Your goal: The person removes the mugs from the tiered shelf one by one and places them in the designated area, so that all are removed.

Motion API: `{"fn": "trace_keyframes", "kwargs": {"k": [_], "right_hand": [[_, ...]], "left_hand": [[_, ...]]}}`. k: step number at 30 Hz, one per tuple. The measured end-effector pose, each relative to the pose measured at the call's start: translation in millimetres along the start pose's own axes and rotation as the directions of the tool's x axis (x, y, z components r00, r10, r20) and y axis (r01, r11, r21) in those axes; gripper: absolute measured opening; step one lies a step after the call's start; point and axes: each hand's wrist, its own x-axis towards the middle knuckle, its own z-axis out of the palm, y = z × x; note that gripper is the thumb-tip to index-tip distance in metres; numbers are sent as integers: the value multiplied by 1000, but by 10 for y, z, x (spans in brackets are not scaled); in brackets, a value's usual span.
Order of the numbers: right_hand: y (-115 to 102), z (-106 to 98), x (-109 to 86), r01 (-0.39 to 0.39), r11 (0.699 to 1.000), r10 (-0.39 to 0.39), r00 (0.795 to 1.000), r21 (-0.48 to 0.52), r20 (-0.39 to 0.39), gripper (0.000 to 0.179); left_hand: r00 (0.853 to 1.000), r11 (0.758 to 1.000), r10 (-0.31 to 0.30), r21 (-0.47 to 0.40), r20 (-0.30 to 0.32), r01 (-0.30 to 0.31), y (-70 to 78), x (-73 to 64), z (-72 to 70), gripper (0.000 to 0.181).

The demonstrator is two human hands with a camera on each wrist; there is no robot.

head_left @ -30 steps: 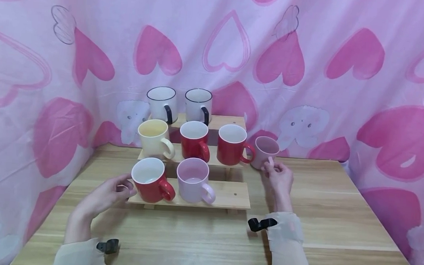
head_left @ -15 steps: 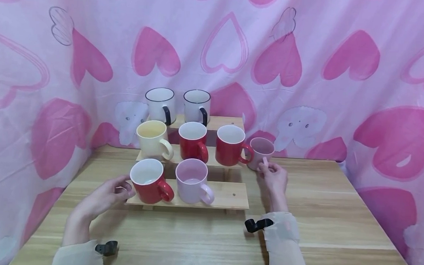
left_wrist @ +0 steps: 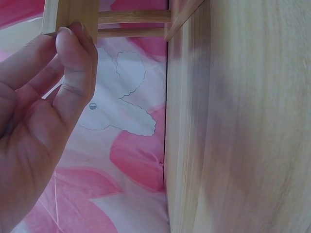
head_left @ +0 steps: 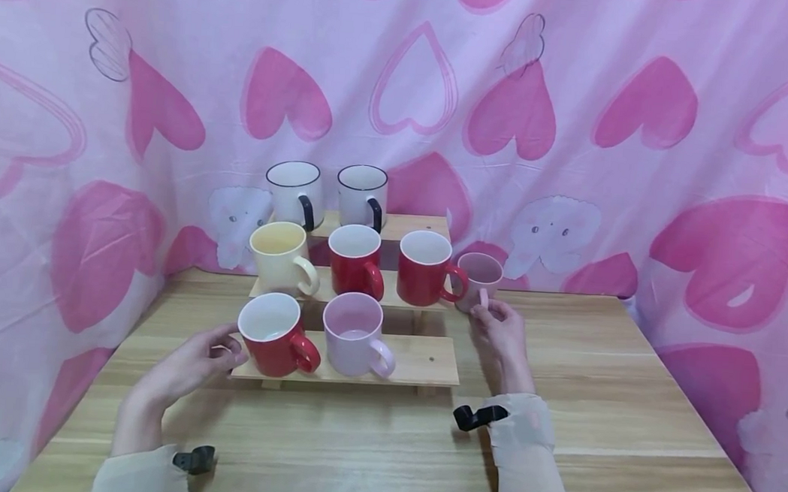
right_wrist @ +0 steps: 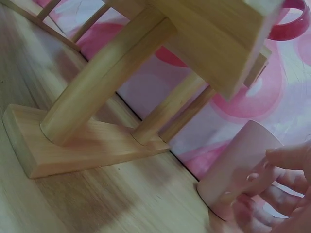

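Note:
My right hand (head_left: 502, 332) pinches the handle of a dusky-pink mug (head_left: 480, 275), which stands upright just right of a three-tier wooden stand (head_left: 427, 361). In the right wrist view the mug (right_wrist: 238, 165) shows its plain side, with fingertips around its handle. At the stand's left end, my left hand (head_left: 200, 358) has thumb and fingers curled at the edge of the lowest board (left_wrist: 80, 12), pinching it. Right above those fingers sits a red mug (head_left: 273, 340), and beside it on the same tier a lilac mug (head_left: 354, 341).
On the middle tier are a cream mug (head_left: 278, 258) and two red mugs, one (head_left: 352, 262) central and one (head_left: 421, 270) at the right. Two white mugs (head_left: 293, 195) with black handles occupy the top tier. Behind the table (head_left: 354, 454) hangs a pink heart-patterned curtain (head_left: 354, 18).
My right hand has shifted the dusky-pink mug slightly left, closer to the stand and the right-hand red mug. The left hand stays at the lowest board's end. The head view has drifted a little.

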Motion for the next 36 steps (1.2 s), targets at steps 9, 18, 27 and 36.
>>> {"fn": "trace_keyframes", "kwargs": {"k": [9,18,27,36], "right_hand": [[-36,-126,-61,-43,996,35,994,77,101,52],[-140,-274,-120,29,1000,-30,994,10,104,51],[-402,-293,-224,101,995,-101,995,1,-11,36],[-727,-334,-472,268,956,-252,959,120,-132,12]], "left_hand": [[1000,1000,-16,-4,7,16,21,-12,-13,47],[999,999,-33,-13,0,33,15,-24,-33,53],[999,999,-41,-28,4,41,18,-34,-34,54],[999,999,-36,-29,15,36,39,-20,-8,54]]}}
